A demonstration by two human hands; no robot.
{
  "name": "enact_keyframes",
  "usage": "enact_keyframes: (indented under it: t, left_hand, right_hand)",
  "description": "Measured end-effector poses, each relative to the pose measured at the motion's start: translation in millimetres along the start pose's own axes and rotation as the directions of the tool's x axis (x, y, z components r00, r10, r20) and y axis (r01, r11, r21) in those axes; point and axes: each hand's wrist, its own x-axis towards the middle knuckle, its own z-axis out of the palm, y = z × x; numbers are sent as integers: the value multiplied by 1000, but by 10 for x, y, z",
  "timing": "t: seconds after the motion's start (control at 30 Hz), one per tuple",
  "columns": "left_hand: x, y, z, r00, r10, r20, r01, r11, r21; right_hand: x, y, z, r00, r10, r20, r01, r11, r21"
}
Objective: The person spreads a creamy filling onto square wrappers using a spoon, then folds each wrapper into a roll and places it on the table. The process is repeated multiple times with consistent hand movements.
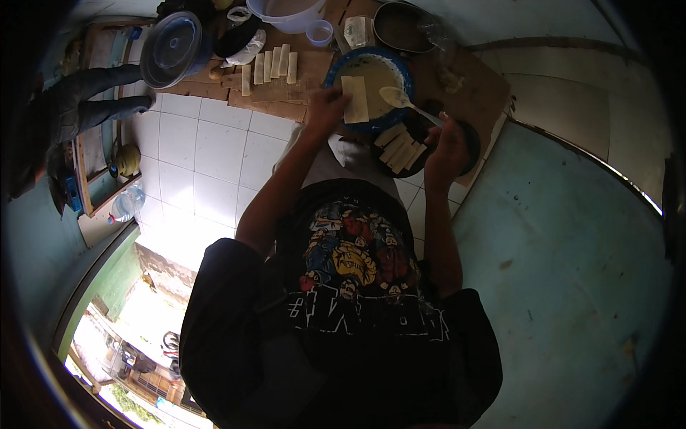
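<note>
My left hand (326, 111) pinches a pale, flat rectangular sheet (356, 100), likely dough, by its left edge over the near left side of a blue basin (331, 68). Thin cream-coloured batter (375, 72) fills the basin's bottom and smears its inner wall. In my right hand (449, 153) is a metal spoon (395, 98), its bowl coated with batter and held above the basin's right side. Below the basin, several pale strips (399, 150) lie together on a dark plate or tray, partly hidden by my right hand.
On the cardboard-covered table (300, 110), several pale strips (267, 66) lie in a row. Behind stand a clear plastic tub (289, 19), a small cup (319, 33) and a metal pan (403, 27). A lidded container (172, 49) is at left. Another person's legs (107, 96) show at far left.
</note>
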Motion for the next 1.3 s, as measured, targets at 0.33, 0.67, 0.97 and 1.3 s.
enact_keyframes:
  t: [0.33, 0.67, 0.97, 1.3]
  left_hand:
    - [-106, 428, -1, 998, 20, 57, -16, 998, -57]
    - [-350, 823, -20, 991, 9, 135, -6, 1000, -20]
    - [-543, 989, -76, 978, 59, 199, -59, 998, -3]
    - [-506, 913, -39, 987, 64, 146, -48, 993, -111]
  right_hand:
    - [32, -291, -41, 983, 182, -3, -172, 936, 308]
    - [28, -276, -76, 970, 242, 31, -235, 896, 377]
    - [190, -355, -72, 983, 180, -35, -163, 944, 286]
    - [151, -534, -144, 984, 164, -70, -127, 919, 373]
